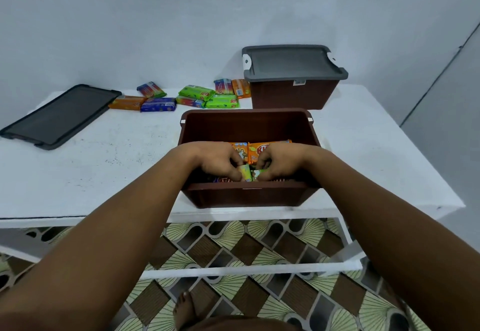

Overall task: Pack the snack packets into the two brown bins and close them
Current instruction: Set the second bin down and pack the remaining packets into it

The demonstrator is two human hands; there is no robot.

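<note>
Your white surface [85, 174] carries the open brown bin [246, 198] at the near edge, the lidded brown bin [293, 94] behind it, a loose dark lid [57, 116] far left, and scattered snack packets [197, 96] along the back.

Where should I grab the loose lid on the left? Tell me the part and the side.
Grip the lid by its long near edge, coming from the right, over bare table. It lies flat with a raised rim, so fingers can hook under there. This is a judgement; its underside is hidden.
</note>
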